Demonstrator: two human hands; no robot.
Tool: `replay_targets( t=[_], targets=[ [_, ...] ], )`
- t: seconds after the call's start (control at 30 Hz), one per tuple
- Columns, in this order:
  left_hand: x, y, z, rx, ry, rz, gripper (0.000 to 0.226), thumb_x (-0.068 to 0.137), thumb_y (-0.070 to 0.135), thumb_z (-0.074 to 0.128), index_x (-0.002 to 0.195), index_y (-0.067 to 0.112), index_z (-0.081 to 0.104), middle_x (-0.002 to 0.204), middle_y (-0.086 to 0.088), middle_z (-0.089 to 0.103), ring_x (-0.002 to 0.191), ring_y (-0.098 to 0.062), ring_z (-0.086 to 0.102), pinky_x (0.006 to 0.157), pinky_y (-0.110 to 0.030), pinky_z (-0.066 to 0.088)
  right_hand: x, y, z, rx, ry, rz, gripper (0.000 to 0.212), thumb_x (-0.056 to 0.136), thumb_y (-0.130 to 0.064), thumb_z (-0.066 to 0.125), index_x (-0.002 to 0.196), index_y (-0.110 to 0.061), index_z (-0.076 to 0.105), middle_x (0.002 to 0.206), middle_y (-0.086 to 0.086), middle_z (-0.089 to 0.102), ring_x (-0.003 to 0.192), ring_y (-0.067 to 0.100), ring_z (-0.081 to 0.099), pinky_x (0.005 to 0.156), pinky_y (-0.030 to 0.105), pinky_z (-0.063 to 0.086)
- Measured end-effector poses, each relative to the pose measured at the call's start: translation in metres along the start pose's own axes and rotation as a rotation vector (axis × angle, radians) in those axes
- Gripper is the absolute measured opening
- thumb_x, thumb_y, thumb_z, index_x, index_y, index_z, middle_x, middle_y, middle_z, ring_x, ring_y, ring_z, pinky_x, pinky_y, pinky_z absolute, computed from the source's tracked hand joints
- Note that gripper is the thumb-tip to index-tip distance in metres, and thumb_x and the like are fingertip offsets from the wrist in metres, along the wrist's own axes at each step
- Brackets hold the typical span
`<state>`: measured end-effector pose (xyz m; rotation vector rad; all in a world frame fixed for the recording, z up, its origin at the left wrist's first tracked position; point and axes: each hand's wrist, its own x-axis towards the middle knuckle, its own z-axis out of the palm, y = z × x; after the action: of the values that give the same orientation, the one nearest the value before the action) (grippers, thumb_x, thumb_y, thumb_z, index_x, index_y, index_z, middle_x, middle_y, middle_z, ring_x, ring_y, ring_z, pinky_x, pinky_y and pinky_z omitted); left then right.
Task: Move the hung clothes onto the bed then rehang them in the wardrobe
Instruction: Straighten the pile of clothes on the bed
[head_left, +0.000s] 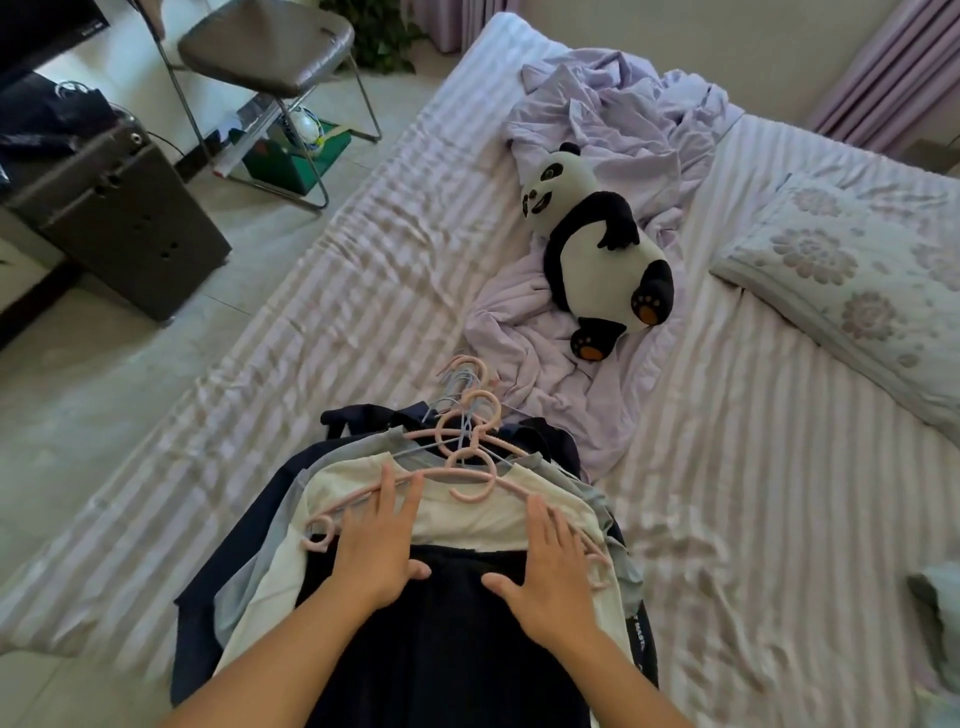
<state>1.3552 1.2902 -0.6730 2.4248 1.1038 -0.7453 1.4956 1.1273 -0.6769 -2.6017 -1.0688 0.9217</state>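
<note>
Under both palms lies the pile of clothes (415, 597), still on their hangers and spread on the striped bed (753, 467) at its near edge. The left hand (374, 540) rests flat, fingers straight and slightly spread, their tips over the top pink hanger (467, 475) and the cream shirt (467, 512) it carries; the right hand (550, 566) lies likewise, fingers extended and gripping nothing, with the hanger's right arm just beyond them. Past the fingertips the hanger hooks (467, 410) crowd together, pink ones and thin pale wire ones overlapping. That, I judge, is the main risk: lifting one garment for the wardrobe could drag a neighbour's hook along and pull the stack apart. The dark garment (441, 649) beneath the wrists hangs over the mattress edge, so a careless tug might slide the pile floorward. Further beyond the hooks, a panda toy (597, 244) on a crumpled lilac sheet (597, 130) could snag a hook swept that way. White lettering runs down the dark cloth right of the right wrist, too small to read.
</note>
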Motion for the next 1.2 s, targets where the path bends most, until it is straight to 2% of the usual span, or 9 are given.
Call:
replay_targets(
  t=[0.1, 0.27, 0.4, 0.47, 0.53, 0.6, 0.8, 0.93, 1.2],
  targets=[
    [0.000, 0.015, 0.002, 0.055, 0.016, -0.058, 0.116, 0.083, 0.047, 0.072, 0.153, 0.027, -0.018, 0.157, -0.016, -0.030, 0.149, -0.036, 0.012, 0.110, -0.044, 0.034, -0.001, -0.003, 0.010, -0.048, 0.045, 0.041, 0.099, 0.093, -0.045, 0.060, 0.156, -0.022, -0.013, 0.165, -0.006, -0.010, 0.152, 0.019, -0.010, 0.121, 0.038, -0.002],
    [-0.006, 0.026, 0.004, 0.045, 0.049, -0.128, 0.107, 0.084, 0.037, 0.071, 0.155, 0.028, -0.009, 0.162, -0.014, -0.013, 0.140, -0.035, 0.031, 0.111, -0.042, 0.031, 0.004, -0.010, 0.015, -0.030, 0.073, 0.066, 0.092, 0.096, -0.038, 0.058, 0.157, -0.021, -0.008, 0.166, -0.005, -0.006, 0.152, 0.019, -0.009, 0.121, 0.036, 0.001],
    [-0.023, 0.008, -0.005, -0.079, 0.003, -0.057, 0.103, 0.084, 0.038, 0.069, 0.156, 0.029, -0.004, 0.164, -0.009, -0.010, 0.150, -0.032, 0.008, 0.119, -0.046, 0.018, 0.004, -0.010, 0.006, 0.051, -0.004, 0.049, 0.094, 0.094, -0.042, 0.061, 0.157, -0.021, -0.006, 0.165, -0.004, -0.006, 0.152, 0.020, -0.008, 0.124, 0.040, 0.005],
    [-0.040, -0.003, -0.019, -0.171, 0.031, -0.027, 0.098, 0.083, 0.045, 0.068, 0.156, 0.033, 0.004, 0.164, -0.005, 0.003, 0.150, -0.028, 0.010, 0.120, -0.048, 0.013, 0.000, -0.018, -0.007, 0.123, -0.011, 0.052, 0.092, 0.089, -0.045, 0.065, 0.157, -0.021, 0.008, 0.165, -0.002, 0.010, 0.152, 0.020, 0.006, 0.122, 0.042, 0.016],
    [-0.062, -0.013, -0.036, -0.256, 0.094, -0.006, 0.092, 0.081, 0.049, 0.069, 0.154, 0.036, 0.013, 0.163, -0.001, 0.015, 0.148, -0.024, 0.017, 0.120, -0.046, 0.019, -0.009, -0.032, -0.025, 0.255, 0.028, 0.050, 0.084, 0.082, -0.043, 0.072, 0.151, -0.024, 0.028, 0.155, -0.002, 0.034, 0.144, 0.018, 0.029, 0.116, 0.039, 0.031],
    [-0.086, -0.018, -0.055, -0.323, 0.149, 0.005, 0.087, 0.082, 0.048, 0.069, 0.153, 0.036, 0.020, 0.161, 0.001, 0.022, 0.146, -0.022, 0.025, 0.118, -0.039, 0.025, -0.025, -0.052, -0.045, 0.326, 0.051, 0.015, 0.076, 0.079, -0.039, 0.075, 0.144, -0.025, 0.040, 0.144, -0.004, 0.047, 0.134, 0.016, 0.042, 0.109, 0.033, 0.037],
    [-0.170, -0.034, -0.103, -0.360, 0.314, 0.079, 0.083, 0.077, 0.055, 0.070, 0.149, 0.038, 0.032, 0.148, 0.014, 0.043, 0.132, -0.012, 0.044, 0.107, -0.035, 0.040, -0.105, -0.120, -0.097, 0.300, 0.077, -0.226, 0.065, 0.079, -0.047, 0.073, 0.137, -0.037, 0.047, 0.135, -0.018, 0.049, 0.131, 0.005, 0.042, 0.106, 0.026, 0.037],
    [-0.242, -0.056, -0.121, -0.317, 0.436, 0.103, 0.082, 0.078, 0.057, 0.069, 0.148, 0.041, 0.030, 0.137, 0.019, 0.048, 0.127, -0.010, 0.047, 0.104, -0.031, 0.040, -0.175, -0.161, -0.124, 0.220, 0.140, -0.356, 0.072, 0.081, -0.054, 0.069, 0.144, -0.039, 0.039, 0.143, -0.020, 0.044, 0.135, 0.004, 0.036, 0.113, 0.031, 0.034],
    [-0.378, -0.117, -0.118, -0.340, 0.471, 0.044, 0.094, 0.074, 0.063, 0.070, 0.151, 0.042, 0.021, 0.155, 0.013, 0.033, 0.140, -0.012, 0.037, 0.112, -0.035, 0.035, -0.304, -0.216, -0.139, 0.032, 0.212, -0.492, 0.069, 0.087, -0.054, 0.064, 0.146, -0.041, 0.032, 0.144, -0.022, 0.040, 0.136, 0.004, 0.031, 0.112, 0.028, 0.024]
  ],
)
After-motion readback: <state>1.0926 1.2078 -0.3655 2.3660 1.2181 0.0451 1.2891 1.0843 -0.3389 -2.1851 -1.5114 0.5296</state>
